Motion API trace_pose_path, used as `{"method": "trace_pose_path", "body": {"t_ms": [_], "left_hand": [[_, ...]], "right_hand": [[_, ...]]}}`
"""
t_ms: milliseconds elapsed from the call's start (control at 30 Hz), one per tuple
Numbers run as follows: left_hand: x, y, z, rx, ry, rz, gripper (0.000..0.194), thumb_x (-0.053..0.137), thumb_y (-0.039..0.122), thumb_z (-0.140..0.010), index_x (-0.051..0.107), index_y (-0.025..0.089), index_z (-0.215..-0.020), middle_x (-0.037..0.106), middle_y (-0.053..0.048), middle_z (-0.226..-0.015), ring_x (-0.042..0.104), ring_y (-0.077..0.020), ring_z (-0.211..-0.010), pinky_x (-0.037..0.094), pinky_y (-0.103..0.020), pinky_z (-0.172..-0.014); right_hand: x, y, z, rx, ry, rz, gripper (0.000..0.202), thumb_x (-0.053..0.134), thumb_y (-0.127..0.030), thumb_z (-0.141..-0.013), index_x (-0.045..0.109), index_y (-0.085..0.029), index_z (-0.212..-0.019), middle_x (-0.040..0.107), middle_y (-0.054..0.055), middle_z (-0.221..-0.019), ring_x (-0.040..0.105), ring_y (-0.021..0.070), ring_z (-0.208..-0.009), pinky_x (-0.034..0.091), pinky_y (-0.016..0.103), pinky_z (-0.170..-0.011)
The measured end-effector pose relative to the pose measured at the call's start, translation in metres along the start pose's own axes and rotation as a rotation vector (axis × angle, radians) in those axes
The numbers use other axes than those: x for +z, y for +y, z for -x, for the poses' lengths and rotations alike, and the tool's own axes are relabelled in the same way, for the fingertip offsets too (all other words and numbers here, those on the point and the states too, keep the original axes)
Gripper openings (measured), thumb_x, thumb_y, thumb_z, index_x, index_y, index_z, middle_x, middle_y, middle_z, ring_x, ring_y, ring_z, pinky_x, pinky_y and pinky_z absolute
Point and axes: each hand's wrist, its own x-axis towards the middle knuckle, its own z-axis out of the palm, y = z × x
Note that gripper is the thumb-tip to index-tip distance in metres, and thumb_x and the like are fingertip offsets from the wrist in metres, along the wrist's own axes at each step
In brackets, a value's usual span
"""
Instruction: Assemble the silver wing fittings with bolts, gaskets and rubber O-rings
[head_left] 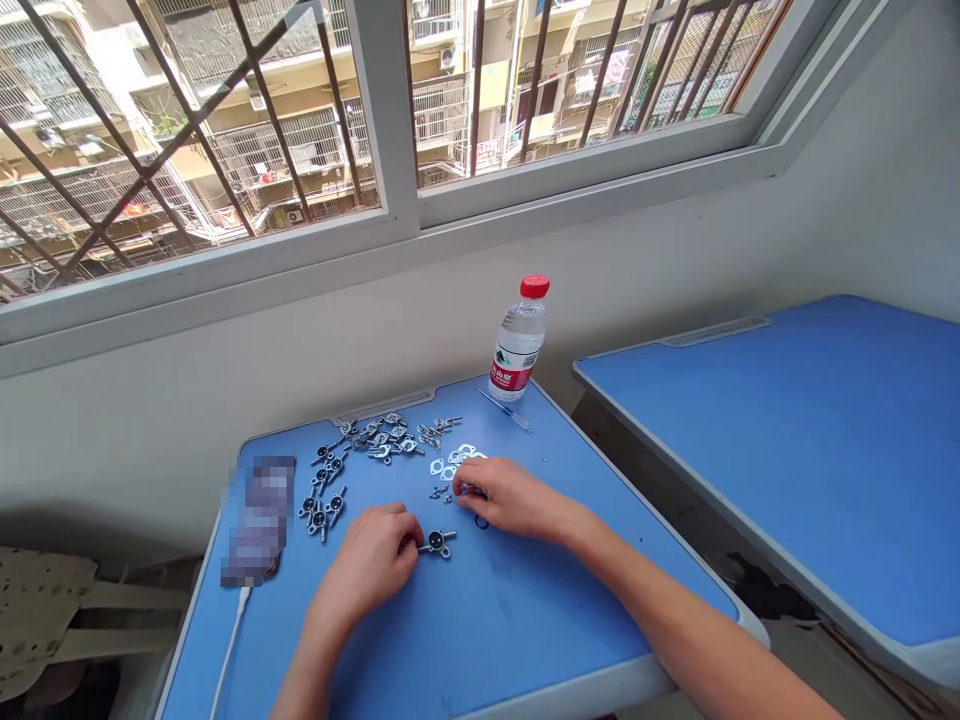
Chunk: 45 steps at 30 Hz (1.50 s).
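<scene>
My left hand [377, 548] is closed, its fingertips pinching one stem of a small metal fitting [436, 541] with a round black centre and side ears, low over the blue table [517, 620]. My right hand [504, 495] has its fingers bent down together beside a little group of tiny screws [440, 493]; whatever lies between the fingertips is hidden. Flat silvery gaskets [448, 472] lie just behind that hand, partly covered by it. A black ring [481, 521] rests under its near edge.
Several similar fittings [319, 505] with black centres lie left, and more metal fittings [386, 435] at the back. A blue-handled screwdriver [517, 418] and water bottle [519, 340] are at the back right. A phone [259, 520] with a white cable [231, 640] lies left.
</scene>
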Motion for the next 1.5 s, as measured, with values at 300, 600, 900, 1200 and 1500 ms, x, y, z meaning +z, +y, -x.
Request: {"method": "trace_pose_path", "body": {"t_ms": [300, 600, 900, 1200, 1500], "left_hand": [[-0.01, 0.0, 0.009, 0.081, -0.091, 0.278, 0.034, 0.05, 0.01, -0.076, 0.074, 0.026, -0.095, 0.067, 0.001, -0.093, 0.061, -0.017, -0.086, 0.047, -0.026, -0.077], [0.006, 0.005, 0.001, 0.163, -0.02, 0.209, 0.037, 0.058, 0.008, -0.08, 0.064, 0.026, -0.111, 0.058, -0.004, -0.114, 0.052, -0.0231, -0.11, 0.042, -0.036, -0.097], [0.009, 0.005, -0.003, 0.109, 0.028, 0.142, 0.02, 0.055, 0.009, -0.081, 0.064, 0.021, -0.093, 0.061, -0.003, -0.099, 0.055, -0.0213, -0.097, 0.044, -0.03, -0.081], [0.009, 0.006, -0.006, 0.044, 0.087, 0.058, 0.012, 0.055, 0.012, -0.084, 0.061, 0.02, -0.09, 0.063, -0.004, -0.095, 0.056, -0.0217, -0.092, 0.043, -0.031, -0.078], [0.008, 0.004, -0.004, 0.025, 0.125, 0.035, 0.01, 0.056, 0.021, -0.089, 0.062, 0.02, -0.098, 0.065, -0.005, -0.097, 0.058, -0.0235, -0.093, 0.043, -0.033, -0.078]], "right_hand": [[0.0, 0.004, -0.002, 0.036, 0.029, 0.04, 0.011, 0.059, -0.012, -0.088, 0.066, -0.019, -0.085, 0.066, 0.003, -0.086, 0.056, 0.0147, -0.071, 0.035, 0.024, -0.062], [0.001, 0.007, -0.001, 0.026, 0.058, 0.042, 0.011, 0.059, -0.012, -0.088, 0.065, -0.019, -0.084, 0.066, 0.002, -0.084, 0.057, 0.0154, -0.072, 0.036, 0.025, -0.062], [0.003, 0.011, -0.003, 0.058, 0.067, 0.08, 0.011, 0.059, -0.012, -0.087, 0.065, -0.019, -0.082, 0.066, 0.002, -0.085, 0.058, 0.0157, -0.073, 0.035, 0.024, -0.061], [0.003, 0.014, -0.005, 0.104, 0.099, 0.135, 0.016, 0.056, -0.01, -0.089, 0.067, -0.02, -0.097, 0.07, 0.005, -0.097, 0.064, 0.0187, -0.081, 0.038, 0.025, -0.064], [-0.007, 0.023, -0.004, 0.158, 0.149, 0.155, 0.014, 0.057, -0.012, -0.09, 0.069, -0.018, -0.094, 0.069, 0.005, -0.092, 0.063, 0.0184, -0.08, 0.038, 0.024, -0.064]]}}
